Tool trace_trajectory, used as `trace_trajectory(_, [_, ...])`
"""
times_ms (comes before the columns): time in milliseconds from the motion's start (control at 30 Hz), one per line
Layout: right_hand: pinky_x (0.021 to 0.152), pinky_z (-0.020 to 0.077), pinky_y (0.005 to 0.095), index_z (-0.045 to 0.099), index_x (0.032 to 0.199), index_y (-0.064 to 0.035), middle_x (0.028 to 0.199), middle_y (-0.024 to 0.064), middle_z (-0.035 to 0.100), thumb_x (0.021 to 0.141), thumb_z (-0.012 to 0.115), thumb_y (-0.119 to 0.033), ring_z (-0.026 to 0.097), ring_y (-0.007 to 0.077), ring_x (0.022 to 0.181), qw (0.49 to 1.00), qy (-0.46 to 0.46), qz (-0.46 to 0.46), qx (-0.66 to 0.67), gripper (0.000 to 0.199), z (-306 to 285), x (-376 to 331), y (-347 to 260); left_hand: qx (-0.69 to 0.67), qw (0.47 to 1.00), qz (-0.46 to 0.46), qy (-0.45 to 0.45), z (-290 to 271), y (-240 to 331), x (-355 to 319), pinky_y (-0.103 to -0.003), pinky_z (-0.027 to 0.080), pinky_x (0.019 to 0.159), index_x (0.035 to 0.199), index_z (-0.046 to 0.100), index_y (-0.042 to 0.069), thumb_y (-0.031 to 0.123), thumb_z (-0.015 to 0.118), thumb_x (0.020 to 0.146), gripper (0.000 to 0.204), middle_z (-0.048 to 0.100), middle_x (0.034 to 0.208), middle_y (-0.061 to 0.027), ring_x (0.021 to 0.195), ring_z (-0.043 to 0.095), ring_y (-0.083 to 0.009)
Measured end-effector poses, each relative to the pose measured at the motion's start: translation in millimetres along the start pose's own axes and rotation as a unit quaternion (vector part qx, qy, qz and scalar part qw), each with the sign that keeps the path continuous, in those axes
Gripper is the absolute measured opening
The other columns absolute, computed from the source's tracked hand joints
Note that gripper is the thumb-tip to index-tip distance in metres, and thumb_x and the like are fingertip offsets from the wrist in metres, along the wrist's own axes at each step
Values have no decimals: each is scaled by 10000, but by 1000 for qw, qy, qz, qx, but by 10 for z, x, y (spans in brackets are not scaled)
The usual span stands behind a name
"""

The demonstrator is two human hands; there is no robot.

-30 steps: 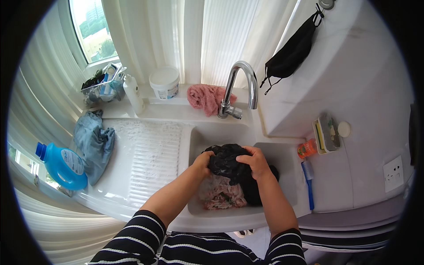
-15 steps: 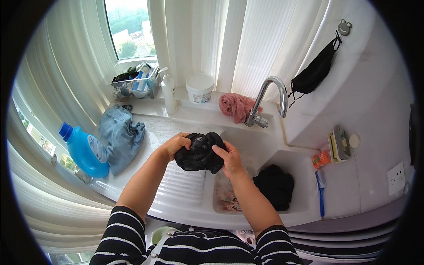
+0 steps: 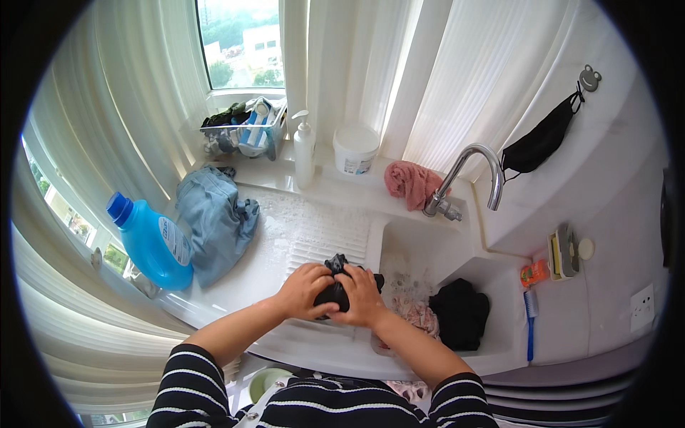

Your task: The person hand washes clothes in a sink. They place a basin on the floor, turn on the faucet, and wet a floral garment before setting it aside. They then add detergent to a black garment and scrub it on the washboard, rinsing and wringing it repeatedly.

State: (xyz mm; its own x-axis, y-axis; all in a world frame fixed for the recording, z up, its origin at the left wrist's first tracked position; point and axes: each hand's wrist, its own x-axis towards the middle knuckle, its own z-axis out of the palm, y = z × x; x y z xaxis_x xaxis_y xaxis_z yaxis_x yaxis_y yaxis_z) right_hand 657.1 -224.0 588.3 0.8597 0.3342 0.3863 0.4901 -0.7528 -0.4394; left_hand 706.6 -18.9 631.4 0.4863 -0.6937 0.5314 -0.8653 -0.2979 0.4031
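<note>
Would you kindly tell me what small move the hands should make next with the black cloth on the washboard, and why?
Probably rub it down the ribs. Both the left hand and the right hand grip the bunched black cloth on the ribbed drainboard beside the sink, where more laundry lies.

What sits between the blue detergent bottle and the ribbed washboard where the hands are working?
In the head view, a crumpled blue denim garment lies between the blue bottle and the washboard.
</note>
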Motion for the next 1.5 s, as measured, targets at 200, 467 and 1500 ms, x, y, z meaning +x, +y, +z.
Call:
trace_trajectory(200, [972, 334, 598, 634, 971, -84, 1274, 163, 523, 710, 756, -453, 488, 358, 1173, 997, 35, 60, 14, 469, 344, 320, 531, 20, 990, -132, 34, 364, -598, 190, -456, 471, 738, 856, 624, 37, 303, 686, 838, 274, 603, 901, -159, 840, 567, -374])
trace_trajectory(467, [912, 431, 473, 638, 883, -47, 1124, 166, 571, 614, 807, -309, 544, 356, 1063, 992, 117, -17, 40, 412, 189, 156, 109, 53, 991, -116, 39, 279, -241, 63, -511, 405, 943, 897, 662, 79, 390, 634, 867, 314, 559, 1197, -190, 1091, 526, -404])
trace_trajectory(1500, [1010, 339, 503, 551, 1089, -84, 1259, 144, 520, 664, 781, -393, 473, 351, 1191, 988, 42, -137, 58, 574, -81, -114, -206, 56, 997, -21, 39, 119, 160, -346, -487, 403, 889, 950, 626, 77, 318, 715, 791, 303, 576, 1083, -135, 1049, 523, -361])
